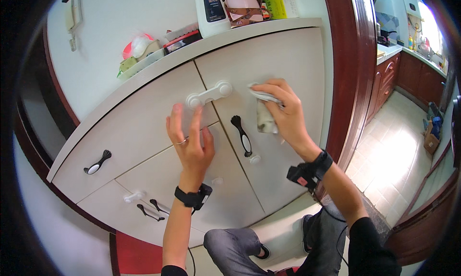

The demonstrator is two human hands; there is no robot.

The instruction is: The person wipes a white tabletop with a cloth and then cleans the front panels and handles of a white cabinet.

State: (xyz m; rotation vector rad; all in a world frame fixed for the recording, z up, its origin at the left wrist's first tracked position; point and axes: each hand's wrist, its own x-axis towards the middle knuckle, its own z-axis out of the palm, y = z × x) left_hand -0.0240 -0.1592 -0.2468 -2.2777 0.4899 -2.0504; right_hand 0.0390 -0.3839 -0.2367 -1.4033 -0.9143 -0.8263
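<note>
My right hand (284,108) grips a folded pale cloth (265,117) in front of the right-hand door of a white cabinet (299,60). One end of the cloth hangs below my fingers. My left hand (191,139), wearing a ring, has its fingers apart and holds nothing. Its fingertips are just below the left end of a white plastic child-safety latch (210,95); whether they touch it I cannot tell. That latch bridges the gap between the drawer front and the right door. A black handle with a white inset (242,135) sits below and between my hands.
On the cabinet top stand a white bottle (213,15), a pink container (240,0) and a tray of small items (144,63). Lower left are another safety latch (134,197) and black handles (150,210). A dark red door frame (345,60) borders the kitchen at right.
</note>
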